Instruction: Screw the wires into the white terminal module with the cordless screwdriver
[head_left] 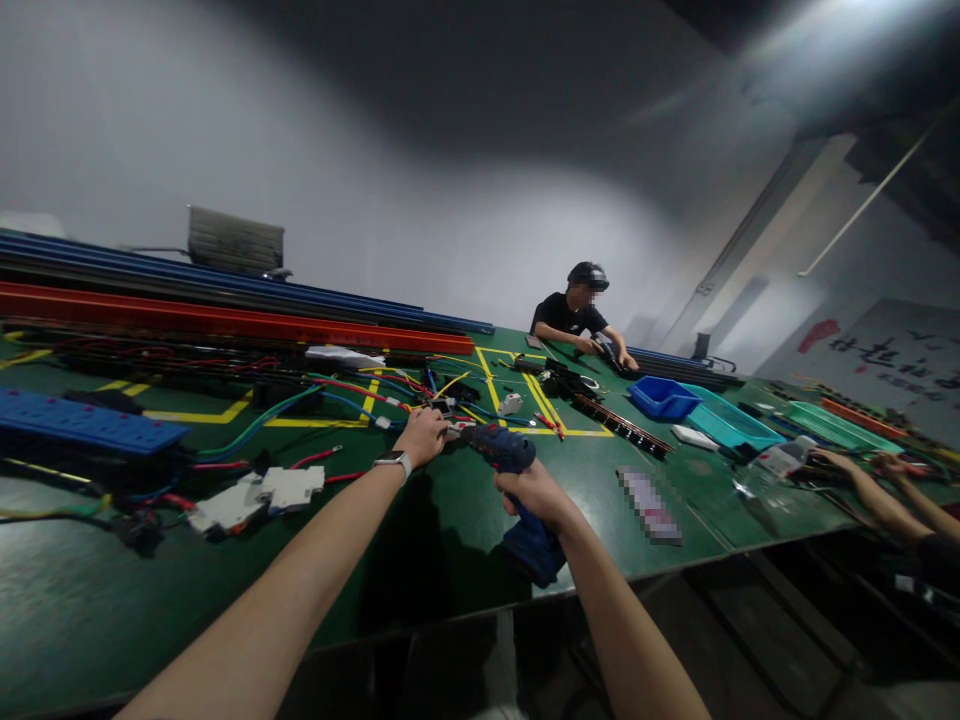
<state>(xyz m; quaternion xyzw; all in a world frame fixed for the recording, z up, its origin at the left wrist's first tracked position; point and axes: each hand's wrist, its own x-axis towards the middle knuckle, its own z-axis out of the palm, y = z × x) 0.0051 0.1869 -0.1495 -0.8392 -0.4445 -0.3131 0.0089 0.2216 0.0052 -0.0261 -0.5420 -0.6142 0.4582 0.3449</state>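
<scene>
My right hand (536, 492) is wrapped round the grip of a blue cordless drill (504, 447), whose front end points left. Just ahead of the drill's tip, my left hand (424, 436), with a watch on its wrist, has its fingers closed on a small part at the table. That part is mostly hidden by the fingers and the drill; a pale bit of it shows. Red, blue, green and yellow wires (346, 402) run beside my left hand. Nearer me to the left lie white circuit breakers (262, 498) with red wires attached.
The green table (600, 560) holds a blue power strip (82, 422), long orange rails (225, 322), a blue bin (664, 397), a turquoise tray (731, 420) and a clear plastic container (772, 465). A co-worker (574, 312) works across the table; another person's arms (877, 490) reach in from the right.
</scene>
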